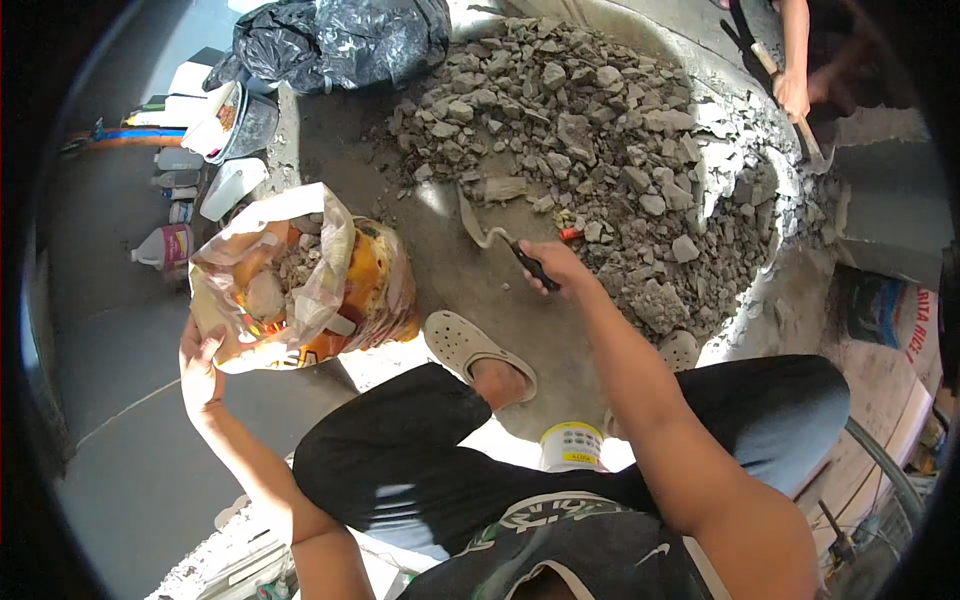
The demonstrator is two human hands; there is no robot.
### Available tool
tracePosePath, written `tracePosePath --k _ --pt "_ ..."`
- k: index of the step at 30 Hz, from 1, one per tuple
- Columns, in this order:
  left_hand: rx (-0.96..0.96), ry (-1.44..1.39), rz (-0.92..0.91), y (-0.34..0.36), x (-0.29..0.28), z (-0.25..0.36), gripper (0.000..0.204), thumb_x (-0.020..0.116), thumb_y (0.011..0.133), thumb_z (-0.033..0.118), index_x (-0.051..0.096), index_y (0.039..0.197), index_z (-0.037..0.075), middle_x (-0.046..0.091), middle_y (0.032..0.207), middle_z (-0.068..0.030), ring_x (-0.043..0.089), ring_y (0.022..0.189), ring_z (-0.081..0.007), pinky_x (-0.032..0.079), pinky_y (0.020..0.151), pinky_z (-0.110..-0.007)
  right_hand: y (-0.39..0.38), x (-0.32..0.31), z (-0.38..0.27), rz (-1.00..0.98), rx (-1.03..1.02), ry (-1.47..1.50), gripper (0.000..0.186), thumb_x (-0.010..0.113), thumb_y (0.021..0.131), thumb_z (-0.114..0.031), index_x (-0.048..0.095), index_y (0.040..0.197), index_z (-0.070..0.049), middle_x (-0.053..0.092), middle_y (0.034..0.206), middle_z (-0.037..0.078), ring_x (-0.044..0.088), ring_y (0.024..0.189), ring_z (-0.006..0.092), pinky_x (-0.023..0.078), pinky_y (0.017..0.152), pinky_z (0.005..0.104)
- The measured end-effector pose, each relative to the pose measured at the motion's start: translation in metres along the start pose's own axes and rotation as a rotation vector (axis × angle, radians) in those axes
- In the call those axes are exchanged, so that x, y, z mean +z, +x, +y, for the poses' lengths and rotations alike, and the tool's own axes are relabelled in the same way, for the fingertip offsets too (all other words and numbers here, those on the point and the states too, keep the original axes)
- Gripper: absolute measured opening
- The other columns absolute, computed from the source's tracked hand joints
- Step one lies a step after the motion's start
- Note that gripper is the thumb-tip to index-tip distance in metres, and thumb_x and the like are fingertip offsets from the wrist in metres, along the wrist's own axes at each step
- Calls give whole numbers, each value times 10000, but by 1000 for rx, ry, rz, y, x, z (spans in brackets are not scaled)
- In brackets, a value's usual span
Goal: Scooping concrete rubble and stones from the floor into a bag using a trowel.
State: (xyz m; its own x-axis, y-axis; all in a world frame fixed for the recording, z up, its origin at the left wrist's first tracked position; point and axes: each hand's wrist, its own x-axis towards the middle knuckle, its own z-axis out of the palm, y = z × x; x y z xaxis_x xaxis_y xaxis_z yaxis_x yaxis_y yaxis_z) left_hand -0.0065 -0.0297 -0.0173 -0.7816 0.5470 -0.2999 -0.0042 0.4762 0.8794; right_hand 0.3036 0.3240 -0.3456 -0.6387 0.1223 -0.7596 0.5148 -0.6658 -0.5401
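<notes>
While R hand (556, 268) is clamped on the trowel (526, 260), which points fwd-left, long axis diag., I see L hand (203, 362) gripping plastic bag (378, 285) edge, grey rubble (297, 268) inside.

A black sleeveless top (600, 555) is worn, edged in white at the neck and marked with pale lettering and a small white curved mark. The legs are covered by dark trousers (370, 430). Beige clogs (455, 340), pierced with round holes, are worn over bare feet.
</notes>
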Motion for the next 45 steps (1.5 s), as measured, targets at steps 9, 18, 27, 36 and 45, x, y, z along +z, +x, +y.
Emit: tracePosePath --k 9,18,27,36,45 --pt "-141 -145 271 -15 7 -2 547 587 860 109 448 1362 -56 583 1236 -178 599 1112 -258 489 941 -369 24 9 -38 -273 -157 -191 342 584 963 -375 618 971 -35 642 750 89 632 628 204 520 573 355" --pt "-326 -551 632 -58 51 -25 316 555 973 241 568 1233 61 689 997 -55 649 646 -143 399 391 -254 36 45 -63 48 -328 -1113 527 532 936 -477 651 1126 0 665 1107 227 631 1054 387 501 905 484" --pt "-3 487 794 -150 -220 -162 333 511 996 183 554 1255 -21 671 1095 -142 654 979 -198 564 763 -336 51 113 -50 -166 -437 -1002 543 534 927 -503 667 1099 -5 667 1056 266 635 1021 423 498 897 493" --pt "-117 -72 1032 -94 -76 -152 397 496 990 230 546 1296 -17 613 1222 -166 640 1060 -296 564 853 -423 107 133 -22 -38 -249 -1112 562 522 941 -484 670 1026 52 663 1051 277 635 1013 436 501 887 490" --pt "-114 -635 1061 -93 -70 -113 385 530 974 214 546 1280 -18 624 1217 -152 626 1083 -304 543 876 -438 66 131 -10 428 -144 -976 512 469 983 -438 593 1175 20 658 1085 261 612 1066 441 489 909 507"
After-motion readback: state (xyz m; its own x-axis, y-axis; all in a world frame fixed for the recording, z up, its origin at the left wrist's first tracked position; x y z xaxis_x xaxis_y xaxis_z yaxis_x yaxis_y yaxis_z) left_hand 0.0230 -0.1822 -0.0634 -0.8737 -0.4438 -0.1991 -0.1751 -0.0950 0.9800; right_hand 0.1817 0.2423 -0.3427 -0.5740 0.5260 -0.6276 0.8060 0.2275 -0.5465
